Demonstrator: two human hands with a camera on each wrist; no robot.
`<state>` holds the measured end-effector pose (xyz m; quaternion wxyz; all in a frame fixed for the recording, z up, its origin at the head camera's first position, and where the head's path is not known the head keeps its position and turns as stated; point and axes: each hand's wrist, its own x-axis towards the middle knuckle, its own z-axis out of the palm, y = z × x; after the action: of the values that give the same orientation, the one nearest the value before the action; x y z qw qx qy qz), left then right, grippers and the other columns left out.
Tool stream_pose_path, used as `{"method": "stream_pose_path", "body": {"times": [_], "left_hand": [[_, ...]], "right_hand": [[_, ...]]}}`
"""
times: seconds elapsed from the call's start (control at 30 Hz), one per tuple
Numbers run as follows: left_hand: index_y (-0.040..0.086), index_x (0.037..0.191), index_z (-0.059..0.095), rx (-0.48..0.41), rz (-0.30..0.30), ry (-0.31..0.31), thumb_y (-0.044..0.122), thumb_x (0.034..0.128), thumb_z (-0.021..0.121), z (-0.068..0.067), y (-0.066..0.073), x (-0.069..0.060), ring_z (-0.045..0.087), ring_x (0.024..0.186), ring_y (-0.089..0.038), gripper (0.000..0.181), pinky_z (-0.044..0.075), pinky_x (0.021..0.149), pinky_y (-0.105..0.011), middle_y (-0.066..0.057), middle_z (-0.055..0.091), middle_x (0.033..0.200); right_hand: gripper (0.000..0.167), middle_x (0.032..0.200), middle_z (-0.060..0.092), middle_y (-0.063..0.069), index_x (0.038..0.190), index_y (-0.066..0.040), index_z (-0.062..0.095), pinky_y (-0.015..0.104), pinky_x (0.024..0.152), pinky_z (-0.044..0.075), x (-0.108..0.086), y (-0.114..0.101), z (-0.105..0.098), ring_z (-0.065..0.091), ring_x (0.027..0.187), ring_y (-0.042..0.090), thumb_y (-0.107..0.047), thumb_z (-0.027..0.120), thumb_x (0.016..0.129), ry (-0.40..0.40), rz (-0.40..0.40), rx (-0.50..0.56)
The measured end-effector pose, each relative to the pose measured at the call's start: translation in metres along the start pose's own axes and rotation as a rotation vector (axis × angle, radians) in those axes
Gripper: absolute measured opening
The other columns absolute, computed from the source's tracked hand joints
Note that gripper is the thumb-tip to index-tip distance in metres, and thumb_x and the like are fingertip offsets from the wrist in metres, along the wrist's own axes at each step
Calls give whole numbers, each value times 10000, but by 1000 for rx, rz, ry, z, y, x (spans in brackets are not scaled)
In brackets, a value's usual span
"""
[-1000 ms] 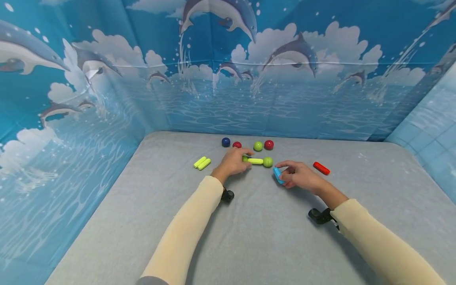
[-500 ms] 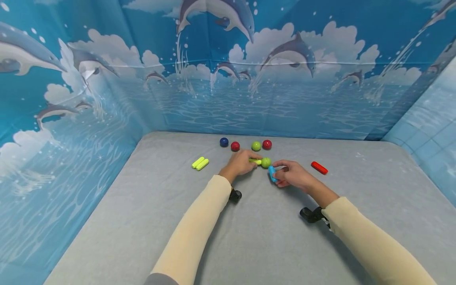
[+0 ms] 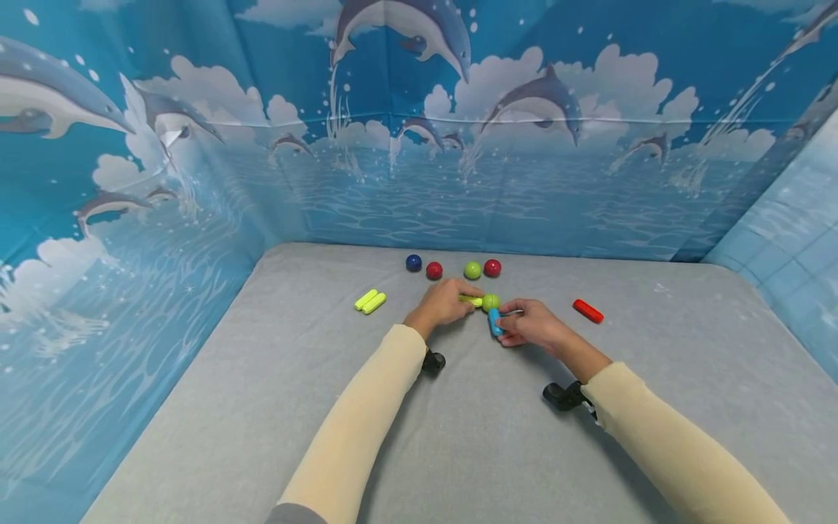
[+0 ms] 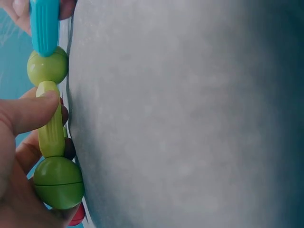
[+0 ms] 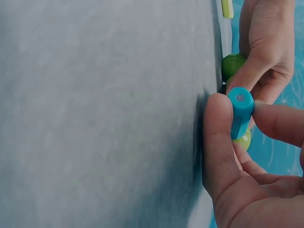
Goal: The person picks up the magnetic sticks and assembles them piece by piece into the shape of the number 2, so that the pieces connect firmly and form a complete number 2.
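Observation:
My left hand (image 3: 445, 302) grips a yellow-green stick (image 4: 51, 126) that has a light green ball (image 4: 47, 66) at one end and a darker green ball (image 4: 59, 183) at the other. Between thumb and fingers, my right hand (image 3: 533, 324) pinches a blue stick (image 3: 495, 322). One end of the blue stick meets the light green ball in the left wrist view. In the right wrist view the blue stick's free end, with a small grey disc, faces the camera.
Two yellow-green sticks (image 3: 370, 301) lie left of my hands. Behind them are a blue ball (image 3: 414, 263), a red ball (image 3: 434, 271), a green ball (image 3: 473, 270) and another red ball (image 3: 492, 268). A red stick (image 3: 588, 311) lies to the right on the grey cloth (image 3: 484, 437).
My right hand has carried the blue stick left to the light green ball. My left hand has shifted right along the yellow-green stick and now grips it.

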<state>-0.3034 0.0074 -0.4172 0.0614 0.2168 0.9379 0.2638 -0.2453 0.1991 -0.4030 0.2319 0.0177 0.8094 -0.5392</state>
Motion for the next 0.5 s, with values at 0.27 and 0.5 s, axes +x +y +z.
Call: {"method": "stream_pose_path", "body": {"times": [0.27, 0.5], "left_hand": [[317, 1262, 692, 5, 3, 6, 209, 951, 657, 2, -2, 1, 548, 1319, -144, 331, 474, 1063, -334, 55, 640, 1372], [310, 1275, 684, 13, 8, 2, 224, 956, 653, 1, -3, 1, 554, 1311, -155, 332, 479, 1053, -347, 35, 637, 1376]], "right_hand": [[498, 976, 636, 79, 1432, 69, 346, 245, 751, 598, 4, 0, 4, 675, 766, 67, -135, 530, 1016, 18, 26, 56], [508, 954, 637, 65, 1438, 73, 330, 249, 761, 598, 5, -1, 5, 674, 767, 65, -128, 528, 1016, 10, 26, 88]]}}
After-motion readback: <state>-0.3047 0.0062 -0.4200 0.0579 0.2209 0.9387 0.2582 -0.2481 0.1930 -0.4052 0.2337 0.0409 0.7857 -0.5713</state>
